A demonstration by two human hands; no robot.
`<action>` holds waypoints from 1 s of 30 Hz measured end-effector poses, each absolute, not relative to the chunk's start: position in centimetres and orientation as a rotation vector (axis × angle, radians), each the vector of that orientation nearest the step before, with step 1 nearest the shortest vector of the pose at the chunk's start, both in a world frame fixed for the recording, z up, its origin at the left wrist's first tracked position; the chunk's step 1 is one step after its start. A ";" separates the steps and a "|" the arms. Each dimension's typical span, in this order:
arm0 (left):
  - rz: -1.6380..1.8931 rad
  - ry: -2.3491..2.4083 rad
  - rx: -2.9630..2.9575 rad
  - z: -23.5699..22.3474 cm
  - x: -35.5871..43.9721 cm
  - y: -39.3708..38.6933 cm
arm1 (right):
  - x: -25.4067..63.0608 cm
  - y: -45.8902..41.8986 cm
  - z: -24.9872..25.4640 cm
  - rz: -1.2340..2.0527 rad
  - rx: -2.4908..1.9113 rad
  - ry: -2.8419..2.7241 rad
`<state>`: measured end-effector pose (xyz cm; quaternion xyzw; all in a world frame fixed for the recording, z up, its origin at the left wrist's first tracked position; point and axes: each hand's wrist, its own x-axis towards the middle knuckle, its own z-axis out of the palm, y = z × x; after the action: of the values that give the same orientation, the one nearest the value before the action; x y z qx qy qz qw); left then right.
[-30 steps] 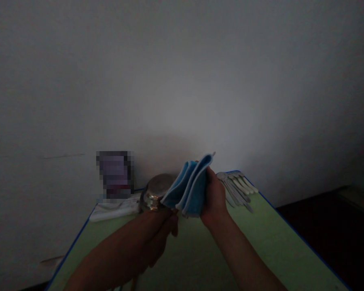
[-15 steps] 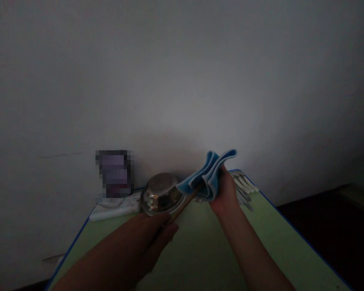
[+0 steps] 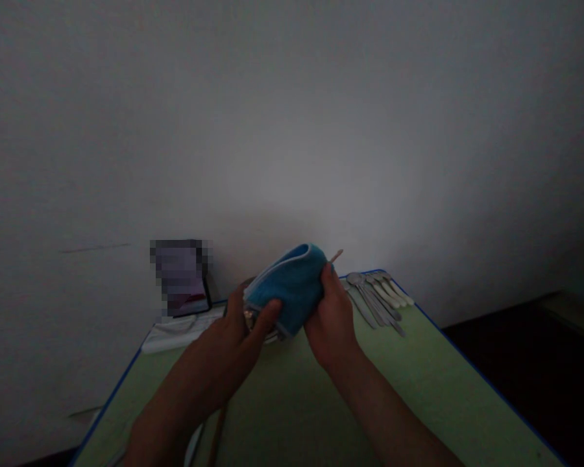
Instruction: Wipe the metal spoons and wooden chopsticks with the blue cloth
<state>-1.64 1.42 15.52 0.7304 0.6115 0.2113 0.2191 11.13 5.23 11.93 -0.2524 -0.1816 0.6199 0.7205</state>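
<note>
The left forearm (image 3: 180,383) slants in from seven o'clock to a gripping left hand (image 3: 246,327), thumb aimed at two, while the right forearm (image 3: 379,395) slants from five to a gripping right hand (image 3: 335,321), thumb toward twelve.

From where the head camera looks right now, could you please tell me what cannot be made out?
All in the head view:
Metal bowl: mostly hidden by the blue cloth and the left hand.
Thin stick: only one end shows; the cloth and right hand cover the rest.
Screen: pixelated, so its content is unreadable.
Brown rod: partly behind the left forearm, cut off by the bottom edge.
</note>
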 end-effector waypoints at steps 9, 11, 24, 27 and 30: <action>0.718 1.432 2.090 15.5 -2.2 2.6 | 11.5 5.2 12.9 1.470 -0.396 -0.510; 0.783 1.442 2.079 15.2 -2.5 2.8 | 11.4 5.1 13.0 1.449 -0.428 -0.607; 0.732 1.452 2.063 15.6 -1.9 2.4 | 11.7 5.6 11.9 1.371 -0.525 -0.552; 0.675 1.597 2.052 15.4 -2.3 2.7 | 11.9 5.8 11.8 1.323 -0.534 -0.569; 0.575 1.739 2.045 14.7 -2.8 3.2 | 11.8 6.0 11.5 1.275 -0.577 -0.582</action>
<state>-2.84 3.18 14.75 0.7304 0.6211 0.2052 0.1966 11.84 6.00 11.52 -0.2618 -0.2640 0.5783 0.7262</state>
